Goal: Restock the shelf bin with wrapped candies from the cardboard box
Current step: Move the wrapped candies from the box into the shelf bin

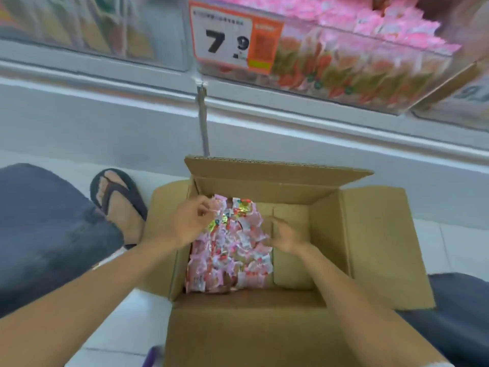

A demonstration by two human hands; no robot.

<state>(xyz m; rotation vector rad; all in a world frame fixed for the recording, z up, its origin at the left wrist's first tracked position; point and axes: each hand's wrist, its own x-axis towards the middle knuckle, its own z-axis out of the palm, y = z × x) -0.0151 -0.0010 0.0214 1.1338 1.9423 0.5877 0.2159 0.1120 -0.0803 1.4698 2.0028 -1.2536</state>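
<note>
An open cardboard box stands on the floor in front of me. A heap of pink wrapped candies fills its left half. My left hand is at the heap's upper left, its fingers curled and pinching the edge of a wrapper. My right hand hovers at the heap's right edge with fingers spread and relaxed, holding nothing. Above, the clear shelf bin holds many pink candies and carries a price tag.
The box's flaps are folded outward on all sides. My knees in dark trousers flank the box, and a foot in a sandal rests left of it. A grey shelf base runs behind the box. Another clear bin sits upper left.
</note>
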